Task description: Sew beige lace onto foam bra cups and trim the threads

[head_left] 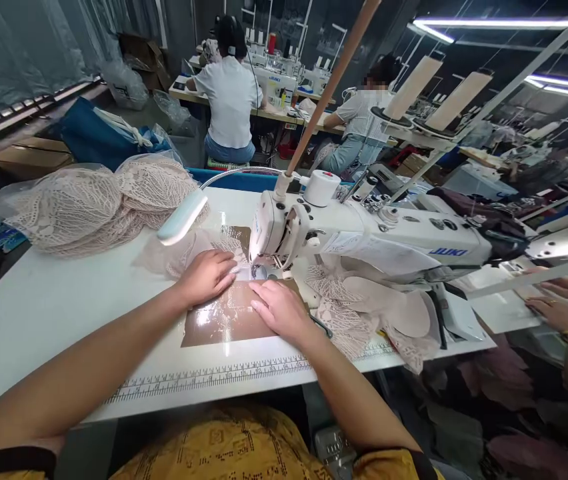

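Observation:
In the head view my left hand [207, 275] lies flat on a piece of pale pink lace and mesh fabric [191, 248], fingers pointing at the needle. The lace reaches the presser foot [253, 270] of a white sewing machine [274, 223]. My right hand [283, 313] rests just right of the needle, fingers stretched out over the near edge of a shiny brown covering [224, 323] on the table. Any fabric under its fingertips is hidden. More lace pieces with smooth beige cups [407, 307] lie right of that hand, under the machine arm.
A heap of lace cups [79, 203] sits on the table's left. A lamp [183, 217] hangs near the needle. A printed ruler [214, 373] runs along the front edge. Scissors handles [321, 327] show beside my right wrist. A co-worker's hands [559, 303] work at right; others sit ahead.

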Demonstrator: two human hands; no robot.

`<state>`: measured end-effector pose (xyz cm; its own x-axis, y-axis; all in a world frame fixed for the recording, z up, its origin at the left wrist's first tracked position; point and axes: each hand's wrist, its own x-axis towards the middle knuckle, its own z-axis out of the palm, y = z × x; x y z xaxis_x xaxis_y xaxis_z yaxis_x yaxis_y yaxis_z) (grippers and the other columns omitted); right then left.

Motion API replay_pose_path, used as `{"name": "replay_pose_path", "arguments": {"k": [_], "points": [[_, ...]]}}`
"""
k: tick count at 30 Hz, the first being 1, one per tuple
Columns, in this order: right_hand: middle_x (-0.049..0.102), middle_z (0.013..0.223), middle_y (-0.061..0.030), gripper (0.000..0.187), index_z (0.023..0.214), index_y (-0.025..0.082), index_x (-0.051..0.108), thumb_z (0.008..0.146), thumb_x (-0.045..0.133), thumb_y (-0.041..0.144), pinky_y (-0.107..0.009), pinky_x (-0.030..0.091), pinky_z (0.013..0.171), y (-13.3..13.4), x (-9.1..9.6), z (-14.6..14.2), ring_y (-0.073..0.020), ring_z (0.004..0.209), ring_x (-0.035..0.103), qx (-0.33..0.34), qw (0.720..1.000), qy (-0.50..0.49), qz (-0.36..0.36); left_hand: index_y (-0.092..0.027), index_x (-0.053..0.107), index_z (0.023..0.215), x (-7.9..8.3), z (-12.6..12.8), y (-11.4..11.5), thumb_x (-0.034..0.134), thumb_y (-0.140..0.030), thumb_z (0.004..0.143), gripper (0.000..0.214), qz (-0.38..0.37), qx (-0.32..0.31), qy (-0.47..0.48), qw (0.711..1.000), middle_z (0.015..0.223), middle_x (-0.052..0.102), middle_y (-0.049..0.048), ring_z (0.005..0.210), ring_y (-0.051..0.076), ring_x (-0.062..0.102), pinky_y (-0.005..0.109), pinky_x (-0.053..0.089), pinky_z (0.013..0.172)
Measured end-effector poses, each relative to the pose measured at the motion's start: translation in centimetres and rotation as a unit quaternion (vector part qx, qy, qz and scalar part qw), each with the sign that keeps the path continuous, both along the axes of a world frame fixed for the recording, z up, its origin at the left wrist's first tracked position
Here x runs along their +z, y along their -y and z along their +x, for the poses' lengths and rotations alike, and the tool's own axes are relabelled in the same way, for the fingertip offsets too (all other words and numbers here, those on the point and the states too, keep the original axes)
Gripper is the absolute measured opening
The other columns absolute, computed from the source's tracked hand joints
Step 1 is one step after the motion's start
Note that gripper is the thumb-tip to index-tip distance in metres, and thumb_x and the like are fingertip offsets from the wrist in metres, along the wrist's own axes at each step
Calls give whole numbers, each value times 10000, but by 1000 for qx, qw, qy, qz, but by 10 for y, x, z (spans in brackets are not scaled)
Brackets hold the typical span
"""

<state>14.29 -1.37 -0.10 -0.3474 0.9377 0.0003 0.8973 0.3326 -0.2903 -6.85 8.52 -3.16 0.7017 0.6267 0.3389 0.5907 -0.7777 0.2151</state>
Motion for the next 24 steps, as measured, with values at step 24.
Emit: {"name": "replay_pose_path", "arguments": {"k": [24], "points": [[679,1021,-162,363,1155,113,623,866,432,9,-330,461,709,50,-8,70,-252,874,641,-105,975,191,36,-202,625,1241,58,-3,38,606,-518,836,514,-302,-46,66,950,1368,569,108,1228,293,547,386,489,1006]]}}
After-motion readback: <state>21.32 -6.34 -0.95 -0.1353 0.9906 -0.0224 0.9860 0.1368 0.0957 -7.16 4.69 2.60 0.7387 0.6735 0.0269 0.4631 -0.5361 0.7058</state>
